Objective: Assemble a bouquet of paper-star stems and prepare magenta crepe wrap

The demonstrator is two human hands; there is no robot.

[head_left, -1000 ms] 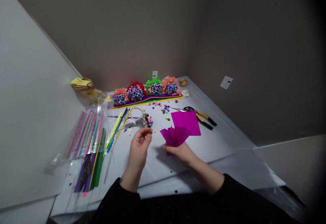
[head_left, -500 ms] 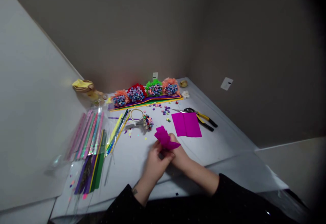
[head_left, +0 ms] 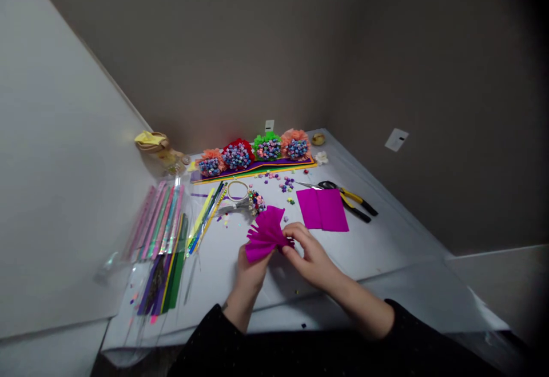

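Note:
A magenta crepe paper piece [head_left: 266, 231], fringed along one edge and fanned out, is held between my two hands above the front of the table. My left hand [head_left: 253, 268] grips it from below, its fingers partly hidden behind the paper. At the gathered end on the right, my right hand [head_left: 306, 254] pinches the paper between thumb and fingers. Just beyond lies a bunch of small colourful paper stars on silvery stems [head_left: 257, 201]. Two flat magenta paper pieces [head_left: 323, 210] lie to the right of the hands.
Yellow-and-black pliers [head_left: 358, 202] and scissors [head_left: 309, 185] lie at the right. Several star bouquets in ruffled paper [head_left: 238, 155] line the back wall. Packs of paper strips [head_left: 160, 222] cover the left side. Loose paper stars [head_left: 286, 185] are scattered mid-table.
The magenta paper has turned and spread into a fan, showing its fringe. My right hand has shifted to pinch its gathered end. The view has moved slightly to the left.

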